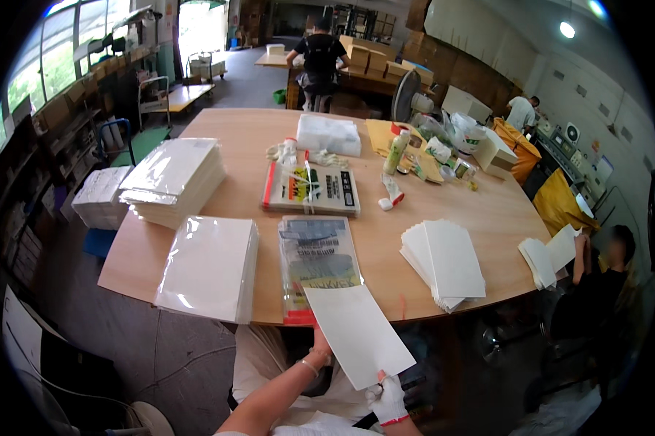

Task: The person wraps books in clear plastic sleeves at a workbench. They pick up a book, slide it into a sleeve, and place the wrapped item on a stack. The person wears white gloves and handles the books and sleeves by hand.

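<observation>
My right hand, in a white glove with a red cuff edge, grips the near corner of a white sheet of card. The card slants up and left, its far end over a clear printed plastic bag with a red strip along its near edge. My left hand, bare with a bracelet at the wrist, is beside that strip and the card's left edge; its fingers are largely hidden. A fanned stack of white cards lies to the right. On the left sits a stack of clear-wrapped white packs.
Behind the bag lie a tied bundle of printed bags and white gloves. A taller wrapped stack stands at the far left. Spray bottle, tape and jars crowd the back right. A co-worker handles cards at the right edge.
</observation>
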Demonstrator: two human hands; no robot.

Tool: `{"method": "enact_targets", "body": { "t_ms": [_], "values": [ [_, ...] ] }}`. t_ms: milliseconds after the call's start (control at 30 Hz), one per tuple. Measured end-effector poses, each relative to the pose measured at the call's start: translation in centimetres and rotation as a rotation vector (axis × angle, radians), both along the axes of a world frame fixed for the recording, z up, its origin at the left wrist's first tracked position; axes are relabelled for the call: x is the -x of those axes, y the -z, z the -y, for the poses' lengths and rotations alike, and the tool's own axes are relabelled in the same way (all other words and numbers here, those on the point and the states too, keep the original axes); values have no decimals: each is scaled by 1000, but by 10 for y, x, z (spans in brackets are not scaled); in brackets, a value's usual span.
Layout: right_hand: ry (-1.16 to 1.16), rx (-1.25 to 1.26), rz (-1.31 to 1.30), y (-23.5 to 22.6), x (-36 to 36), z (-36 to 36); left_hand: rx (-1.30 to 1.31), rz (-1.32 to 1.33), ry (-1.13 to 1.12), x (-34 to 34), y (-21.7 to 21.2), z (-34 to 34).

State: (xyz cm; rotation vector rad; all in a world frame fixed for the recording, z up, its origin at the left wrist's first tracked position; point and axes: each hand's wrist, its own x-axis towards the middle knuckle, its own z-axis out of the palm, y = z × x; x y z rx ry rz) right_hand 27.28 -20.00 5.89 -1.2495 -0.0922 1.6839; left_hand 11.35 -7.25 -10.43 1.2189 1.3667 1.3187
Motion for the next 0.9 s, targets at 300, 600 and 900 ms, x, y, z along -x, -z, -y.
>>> {"method": "enact_targets", "body": {
  "t_ms": [300, 600, 900],
  "values": [
    [-110, 68, -406, 34, 18, -49, 154, 228, 168, -13, 50, 61],
    [-257, -149, -427, 72, 30, -119, 485, 539, 121, 7, -45, 54],
    [-777, -1153, 1265, 34, 69, -102, 626, 566, 189, 76, -48, 64]
  ]
}}
